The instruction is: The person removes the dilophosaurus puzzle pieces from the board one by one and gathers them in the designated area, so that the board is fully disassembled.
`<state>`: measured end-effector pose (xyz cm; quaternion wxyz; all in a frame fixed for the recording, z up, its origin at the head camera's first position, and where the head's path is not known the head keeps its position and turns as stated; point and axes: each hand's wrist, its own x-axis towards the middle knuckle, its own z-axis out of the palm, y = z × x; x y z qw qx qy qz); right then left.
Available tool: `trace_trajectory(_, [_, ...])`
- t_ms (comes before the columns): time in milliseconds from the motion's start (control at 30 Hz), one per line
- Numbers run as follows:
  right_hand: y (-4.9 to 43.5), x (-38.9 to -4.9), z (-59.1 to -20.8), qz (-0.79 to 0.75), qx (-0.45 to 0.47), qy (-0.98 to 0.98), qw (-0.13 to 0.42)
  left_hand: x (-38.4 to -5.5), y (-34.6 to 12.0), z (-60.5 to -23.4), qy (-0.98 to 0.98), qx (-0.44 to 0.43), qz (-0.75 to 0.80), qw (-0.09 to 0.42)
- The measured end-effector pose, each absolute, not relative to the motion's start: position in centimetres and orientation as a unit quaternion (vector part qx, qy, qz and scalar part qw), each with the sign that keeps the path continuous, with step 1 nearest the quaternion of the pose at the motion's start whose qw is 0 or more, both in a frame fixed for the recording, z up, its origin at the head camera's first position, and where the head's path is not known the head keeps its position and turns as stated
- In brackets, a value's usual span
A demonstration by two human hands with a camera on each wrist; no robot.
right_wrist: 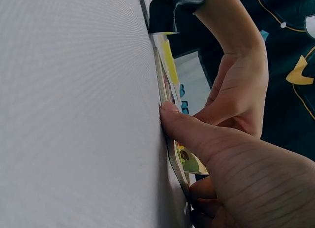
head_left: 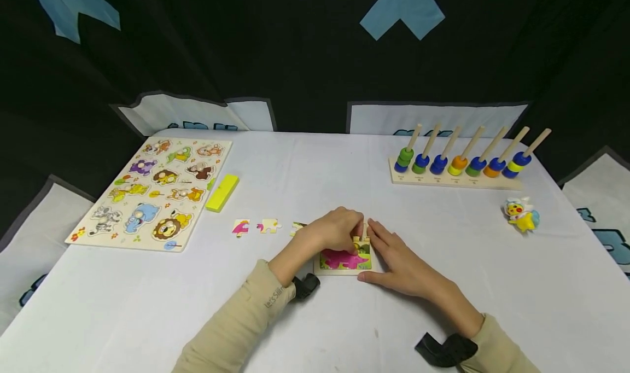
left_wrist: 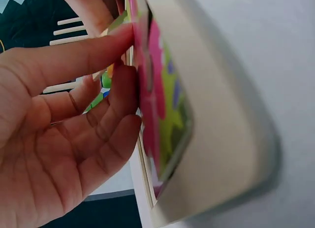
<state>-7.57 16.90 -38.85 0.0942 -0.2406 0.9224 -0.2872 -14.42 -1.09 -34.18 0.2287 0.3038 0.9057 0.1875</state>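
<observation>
A small wooden jigsaw puzzle board (head_left: 339,272) with a pink animal picture lies on the white table. Above its upper part, my left hand (head_left: 337,231) pinches a puzzle piece (left_wrist: 118,22) between thumb and fingers; in the head view the hand largely covers that piece. From the right side, my right hand (head_left: 401,266) holds the board, thumb at the near corner and fingers by the far corner. The right wrist view shows a green piece (right_wrist: 193,164) tilted up from the board. Loose puzzle pieces (head_left: 269,226) lie left of the board, one partly behind my left forearm.
At the left lies a large animal puzzle board (head_left: 147,192), with a yellow block (head_left: 222,193) beside it. A peg stand (head_left: 453,180) with coloured rings is at the back right. A small yellow toy figure (head_left: 521,215) stands near the right edge.
</observation>
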Motion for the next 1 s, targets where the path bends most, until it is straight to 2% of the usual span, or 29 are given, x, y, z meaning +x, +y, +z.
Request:
trace_trajectory(300, [17.0,-7.5,-38.8,-0.287,-0.243,0.922,0.090,-14.4,-0.9,-34.3,0.900,0.330,0.175,0.226])
trace_trajectory(500, [17.0,-7.5,-38.8,-0.289,-0.246,0.921,0.084,-13.4,-0.6,-34.2,0.890,0.409,0.123,0.162])
trace_trajectory(633, [17.0,-7.5,-38.9,-0.291,-0.248,0.921,0.080,-13.2,-0.6,-34.2,0.888,0.424,0.117,0.131])
trace_trajectory(733, [16.9,-7.5,-38.8,-0.295,-0.246,0.920,0.081,-13.6,-0.9,-34.2,0.881,0.432,0.138,0.136])
trace_trajectory(1000, [16.9,-7.5,-38.8,-0.294,-0.237,0.921,0.094,-14.5,-1.9,-33.1,0.850,0.437,0.223,0.192])
